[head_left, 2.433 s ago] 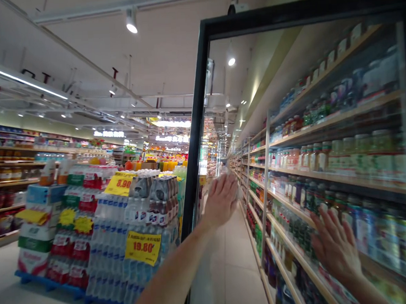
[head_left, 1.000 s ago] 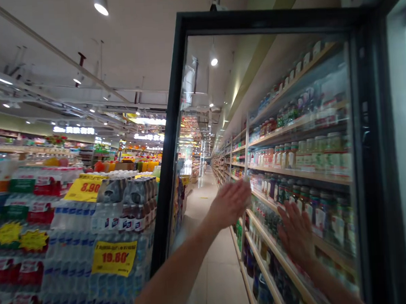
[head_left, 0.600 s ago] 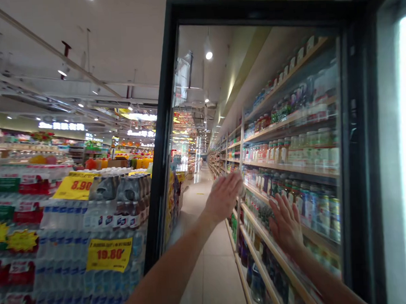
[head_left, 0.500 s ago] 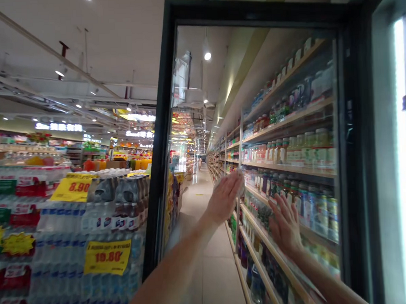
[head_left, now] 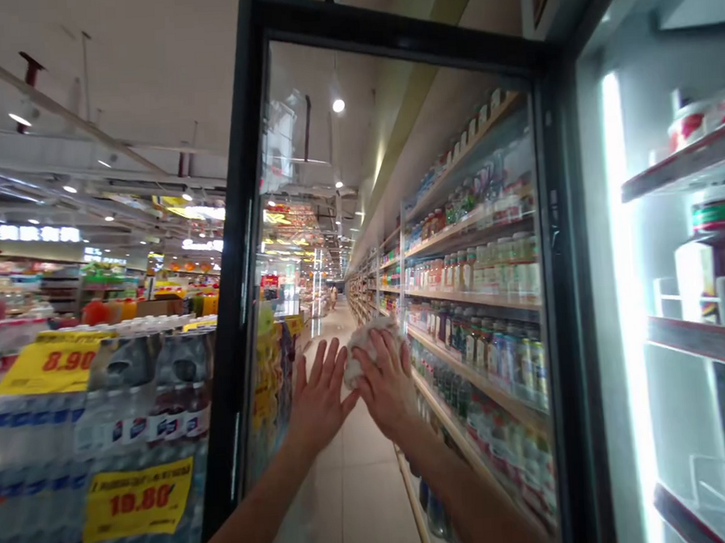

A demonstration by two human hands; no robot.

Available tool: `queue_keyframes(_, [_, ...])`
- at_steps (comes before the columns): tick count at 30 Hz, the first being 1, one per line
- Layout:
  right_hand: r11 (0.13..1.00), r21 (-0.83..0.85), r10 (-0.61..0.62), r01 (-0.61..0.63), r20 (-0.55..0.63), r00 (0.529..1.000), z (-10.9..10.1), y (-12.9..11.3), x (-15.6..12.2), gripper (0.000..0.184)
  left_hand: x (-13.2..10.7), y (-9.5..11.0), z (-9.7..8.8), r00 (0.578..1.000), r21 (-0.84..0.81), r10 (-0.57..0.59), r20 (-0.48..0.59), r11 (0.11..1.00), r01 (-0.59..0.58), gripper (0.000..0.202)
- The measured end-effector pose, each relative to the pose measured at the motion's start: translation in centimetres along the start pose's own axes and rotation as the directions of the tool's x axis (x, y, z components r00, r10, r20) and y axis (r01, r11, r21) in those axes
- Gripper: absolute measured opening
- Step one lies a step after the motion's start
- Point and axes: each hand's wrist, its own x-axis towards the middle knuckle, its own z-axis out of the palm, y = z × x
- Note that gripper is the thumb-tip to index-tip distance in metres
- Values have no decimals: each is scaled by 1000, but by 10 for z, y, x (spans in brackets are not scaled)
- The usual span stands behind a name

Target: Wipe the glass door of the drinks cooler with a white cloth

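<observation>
My left hand [head_left: 321,399] lies with fingers spread against the glass pane [head_left: 344,499] of an open cooler door and holds nothing. Just beside it, my right hand [head_left: 389,383] presses a crumpled white cloth [head_left: 356,365] to the same glass. Part of the cloth is hidden beneath my right fingers. Around the pane runs a dark door frame [head_left: 231,254], standing out from the cooler on the right.
At the right, the lit cooler has shelves [head_left: 700,339] with bottles and tubs. Stacked bottle packs [head_left: 133,429] with yellow price signs [head_left: 137,500] stand left of the door. Through the glass appear an aisle floor and long drink shelves [head_left: 473,298].
Both hands have shifted left across the glass and come close together. The cloth, earlier by my left hand, is now under my right. The view has turned right, showing more cooler shelves.
</observation>
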Motion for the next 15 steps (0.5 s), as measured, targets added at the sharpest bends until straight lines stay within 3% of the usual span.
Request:
queue_keyframes(3, [995, -99, -25, 24, -7, 1000, -21, 54, -53, 47, -1, 4, 0, 999, 15, 13, 29, 1000, -14, 71])
queue_keyframes(5, [973, -193, 113, -130, -99, 989, -41, 101, -88, 56, 1, 7, 0, 998, 21, 14, 61, 1000, -15, 74])
queue_keyframes(7, [901, -224, 294, -370, -311, 904, -52, 132, -107, 59, 2, 8, 1, 997, 33, 5, 83, 999, -8, 77])
queue_keyframes(8, [875, -212, 337, -435, -377, 863, -52, 134, -109, 60, 2, 9, 1, 996, 39, -2, 88, 999, -2, 77])
queue_keyframes(9, [868, -198, 350, -455, -405, 844, -49, 127, -107, 59, 1, 9, 2, 996, 42, -8, 89, 999, 5, 77])
queue_keyframes(10, [883, -190, 333, -428, -387, 860, -42, 111, -101, 59, 1, 9, 3, 996, 41, -14, 86, 999, 10, 77])
queue_keyframes(13, [979, -170, 95, -114, -118, 989, -12, 46, -86, 54, -1, 5, 6, 997, 26, -15, 73, 1000, 13, 74])
queue_keyframes(15, [987, -136, -80, 81, 6, 997, 0, 23, -86, 46, -2, 1, 8, 997, 19, 12, 70, 1000, -13, 72])
